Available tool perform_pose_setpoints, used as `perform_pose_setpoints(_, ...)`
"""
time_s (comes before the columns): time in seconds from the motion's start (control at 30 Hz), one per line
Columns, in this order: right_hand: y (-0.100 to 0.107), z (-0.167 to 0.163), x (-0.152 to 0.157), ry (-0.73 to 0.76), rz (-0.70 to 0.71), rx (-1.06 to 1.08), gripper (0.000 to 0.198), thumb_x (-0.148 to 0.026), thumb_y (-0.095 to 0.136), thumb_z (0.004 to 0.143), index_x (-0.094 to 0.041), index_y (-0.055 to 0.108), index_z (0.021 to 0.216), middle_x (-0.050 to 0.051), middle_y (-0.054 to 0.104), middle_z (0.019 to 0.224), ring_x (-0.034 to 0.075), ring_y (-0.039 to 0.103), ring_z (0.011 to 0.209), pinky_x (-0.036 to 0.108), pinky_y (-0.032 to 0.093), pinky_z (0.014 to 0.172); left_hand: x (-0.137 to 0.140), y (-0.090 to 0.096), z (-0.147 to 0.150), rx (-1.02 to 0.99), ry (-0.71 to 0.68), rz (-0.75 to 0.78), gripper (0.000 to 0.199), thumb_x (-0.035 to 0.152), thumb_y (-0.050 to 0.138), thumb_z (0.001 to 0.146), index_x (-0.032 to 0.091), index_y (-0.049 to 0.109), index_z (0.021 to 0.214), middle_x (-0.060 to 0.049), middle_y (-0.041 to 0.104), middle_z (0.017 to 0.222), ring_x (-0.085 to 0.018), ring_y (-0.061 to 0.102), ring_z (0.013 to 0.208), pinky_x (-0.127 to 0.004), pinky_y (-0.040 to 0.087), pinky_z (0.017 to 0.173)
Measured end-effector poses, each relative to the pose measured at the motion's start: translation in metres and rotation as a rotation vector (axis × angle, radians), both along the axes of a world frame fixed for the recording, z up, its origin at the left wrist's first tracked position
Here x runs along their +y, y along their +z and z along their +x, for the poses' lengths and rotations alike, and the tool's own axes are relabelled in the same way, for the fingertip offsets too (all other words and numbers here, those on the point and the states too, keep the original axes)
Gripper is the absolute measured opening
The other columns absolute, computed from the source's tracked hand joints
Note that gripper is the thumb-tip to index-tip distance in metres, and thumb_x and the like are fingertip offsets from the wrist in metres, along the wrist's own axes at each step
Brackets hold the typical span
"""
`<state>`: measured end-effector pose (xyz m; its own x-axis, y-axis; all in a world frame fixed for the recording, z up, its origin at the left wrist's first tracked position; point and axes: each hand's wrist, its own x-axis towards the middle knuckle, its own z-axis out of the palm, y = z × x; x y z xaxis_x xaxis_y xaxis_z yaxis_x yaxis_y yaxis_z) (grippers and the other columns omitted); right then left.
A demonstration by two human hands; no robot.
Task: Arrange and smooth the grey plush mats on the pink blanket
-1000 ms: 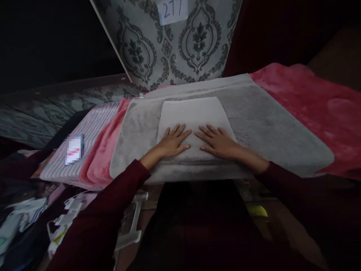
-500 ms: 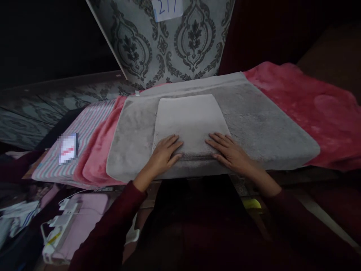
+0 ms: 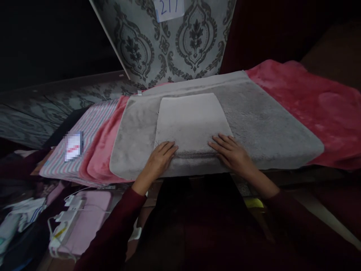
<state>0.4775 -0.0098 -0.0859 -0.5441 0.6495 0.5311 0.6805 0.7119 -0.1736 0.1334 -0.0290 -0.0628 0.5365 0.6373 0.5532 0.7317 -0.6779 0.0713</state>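
I see my left hand (image 3: 158,160) and right hand (image 3: 232,154) lying open, flat on the folded pale-grey plush towel (image 3: 190,122) at frame centre, gripping nothing.

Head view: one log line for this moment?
left hand: flat on folded light-grey plush towel | right hand: same | beneath: larger grey plush towel

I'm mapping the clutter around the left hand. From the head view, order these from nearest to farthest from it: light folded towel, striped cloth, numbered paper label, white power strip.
1. light folded towel: under the fingertips of the left hand.
2. white power strip: lower left, below the table edge; too close to call with 3.
3. striped cloth: on the left.
4. numbered paper label: top, on the patterned board.
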Motion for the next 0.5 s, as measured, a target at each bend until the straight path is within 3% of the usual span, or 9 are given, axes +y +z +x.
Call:
perform_pose_setpoints(0.2,0.007,0.001,-0.005,0.012,0.000,0.086,0.034,-0.028,0.049,0.105,-0.024,0.069,0.132,0.009,0.065,0.140,0.029,0.055,0.137,0.056,0.046,0.113,-0.002,0.002,-0.003,-0.011,-0.003,0.067,0.030,0.009,0.046,0.100,0.016,0.072,0.112,-0.013,0.076,0.118,-0.025,0.070,0.111,-0.045,0.060,0.094)
perform_pose_setpoints(0.3,0.020,-0.005,-0.009,-0.014,-0.002,0.128,0.034,-0.034,0.049,0.105,-0.023,0.070,0.130,0.010,0.068,0.135,0.029,0.055,0.137,0.057,0.044,0.115,-0.007,0.016,0.005,-0.002,0.041,0.028,0.029,0.015,0.049,0.100,0.017,0.071,0.119,-0.014,0.075,0.123,-0.026,0.068,0.116,-0.046,0.058,0.097)
perform_pose_setpoints(0.4,0.028,-0.022,-0.010,-0.078,-0.010,0.037,0.043,-0.036,0.045,0.106,-0.023,0.060,0.144,0.011,0.057,0.149,0.031,0.043,0.146,0.061,0.036,0.119,-0.013,0.031,0.031,0.048,0.121,-0.043,0.047,0.028,0.054,0.100,0.016,0.055,0.145,-0.018,0.059,0.149,-0.032,0.051,0.142,-0.056,0.045,0.114)
perform_pose_setpoints(0.5,0.021,-0.041,-0.012,-0.106,-0.027,-0.106,0.055,-0.037,0.049,0.105,-0.026,0.044,0.158,0.011,0.039,0.164,0.035,0.028,0.154,0.066,0.029,0.120,-0.017,0.030,0.061,0.151,0.181,-0.117,0.071,0.039,0.064,0.095,0.017,0.040,0.158,-0.019,0.035,0.167,-0.041,0.025,0.156,-0.065,0.030,0.121)
